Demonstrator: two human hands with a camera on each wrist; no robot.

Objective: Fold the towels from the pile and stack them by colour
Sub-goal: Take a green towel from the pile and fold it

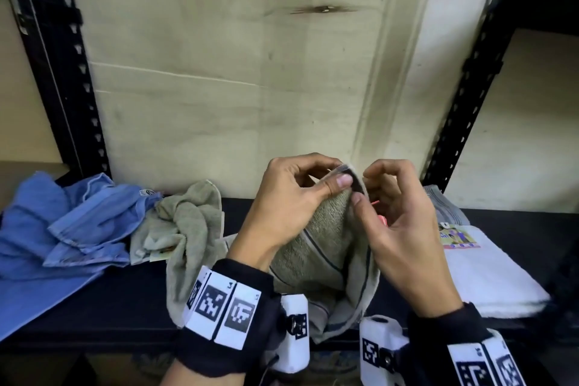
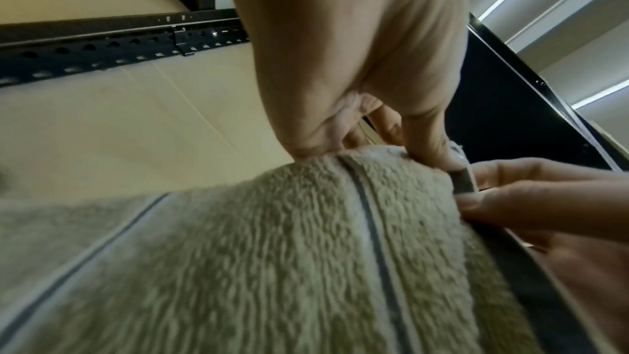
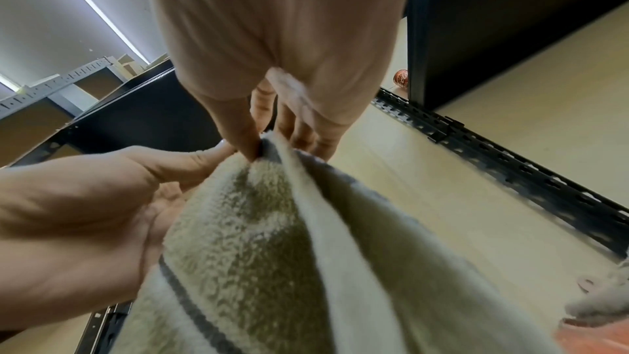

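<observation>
Both hands, left hand (image 1: 291,197) and right hand (image 1: 398,216), pinch one top corner of the grey-green striped towel (image 1: 316,247), which hangs at 6 o'clock over the black shelf (image 1: 109,301); judged soft, limp, light, best gripped at hemmed corners.

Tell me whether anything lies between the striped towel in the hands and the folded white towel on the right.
Nothing visible does. Both the left hand and right hand pinch the striped towel at its top corner, above the shelf. The white towel lies just beyond the right hand, which hides some of the gap.
</observation>
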